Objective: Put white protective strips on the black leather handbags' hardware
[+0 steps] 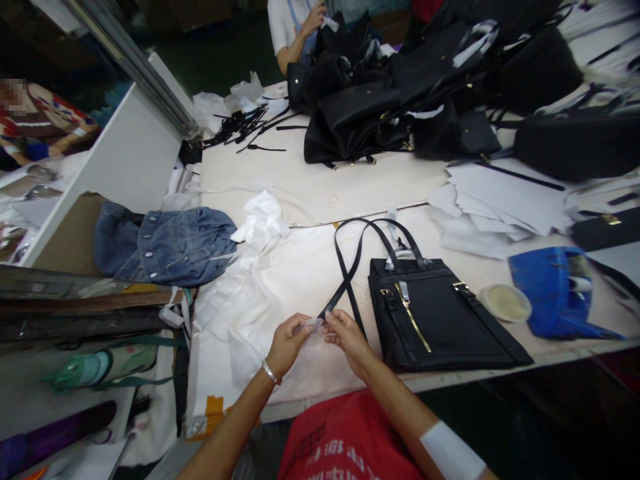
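Black strap (pixel 350 273) runs from the bag (pixel 440 320) down to both my hands at the near table (pixel 310 180) edge. Left hand (pixel 287 343) is closed, thumb and fingers pinching a small clear wrap (pixel 313 325). Right hand (pixel 350 337) is closed too, pinching the strap end right at the wrap. I read it as fingertip grips because the piece is thin and slippery.

Bag lies flat, zip side up, just right of my hands, handles pointing away. Likely flat so it doesn't tip while the strap gets pulled; strap is slack, crossing its other run.

White tissue (pixel 250 280) is heaped just left, within reach of the left hand. Bowl (pixel 505 303) and blue tray (pixel 555 287) sit right of the bag, off the work spot. Paper stack (pixel 500 200) is behind the bag. Denim jacket (pixel 165 243) is dumped off to the left. Bag pile (pixel 400 87) is at the far end, where another person's hand (pixel 315 17) is handling one.
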The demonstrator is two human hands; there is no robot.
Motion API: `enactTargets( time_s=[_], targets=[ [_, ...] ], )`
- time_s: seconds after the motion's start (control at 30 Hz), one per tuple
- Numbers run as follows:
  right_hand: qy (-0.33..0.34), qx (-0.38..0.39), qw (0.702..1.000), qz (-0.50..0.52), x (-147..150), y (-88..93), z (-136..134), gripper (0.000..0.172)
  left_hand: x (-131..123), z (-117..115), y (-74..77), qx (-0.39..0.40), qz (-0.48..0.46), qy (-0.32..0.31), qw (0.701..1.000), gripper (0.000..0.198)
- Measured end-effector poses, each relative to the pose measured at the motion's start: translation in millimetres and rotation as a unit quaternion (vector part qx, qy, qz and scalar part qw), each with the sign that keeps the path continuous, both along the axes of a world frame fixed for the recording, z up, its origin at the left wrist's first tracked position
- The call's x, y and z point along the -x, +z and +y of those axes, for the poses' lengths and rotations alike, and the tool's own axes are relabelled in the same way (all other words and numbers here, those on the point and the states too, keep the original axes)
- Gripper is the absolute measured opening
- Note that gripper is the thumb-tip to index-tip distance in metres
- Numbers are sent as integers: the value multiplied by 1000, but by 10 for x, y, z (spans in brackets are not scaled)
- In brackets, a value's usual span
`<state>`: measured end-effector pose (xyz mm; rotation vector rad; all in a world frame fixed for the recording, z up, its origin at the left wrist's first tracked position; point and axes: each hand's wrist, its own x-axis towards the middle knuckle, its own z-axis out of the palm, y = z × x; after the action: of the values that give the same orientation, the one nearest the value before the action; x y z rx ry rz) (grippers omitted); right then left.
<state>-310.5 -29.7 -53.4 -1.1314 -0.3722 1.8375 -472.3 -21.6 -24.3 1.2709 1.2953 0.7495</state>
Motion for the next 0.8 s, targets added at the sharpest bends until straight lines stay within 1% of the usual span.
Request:
enactTargets(
  time_s=[0.07, 0.17, 0.33, 0.43, 0.5, 0.67, 0.8],
  targets=[
    [-13, 20, 1000, -1, -65, -29, 81, 33, -7, 1, 2, 15, 3, -3, 1000, 16],
    [-36, 13, 999, -4, -120, -83, 184, 32, -23, 1, -11, 43, -1, 5, 999, 19],
    [-77, -7, 997, -4, -110, -119, 189, 30, -54, 18, -83, 81, -8, 60, 995, 21],
    [-96, -7, 995, -8, -105, -120, 156, 32, -81, 35, -123, 78, -8, 94, 993, 23],
    [-99, -6, 995, -13, -102, -131, 143, 32, -112, 48, -137, 76, -5, 100, 992, 23],
    [-98, -12, 995, -29, -34, -191, 93, 29, -234, 110, -135, 52, 32, 87, 994, 23],
    [-62, -1, 998, -13, -2, -207, 45, 31, -300, 189, -168, 19, 64, 78, 995, 23]
  ],
)
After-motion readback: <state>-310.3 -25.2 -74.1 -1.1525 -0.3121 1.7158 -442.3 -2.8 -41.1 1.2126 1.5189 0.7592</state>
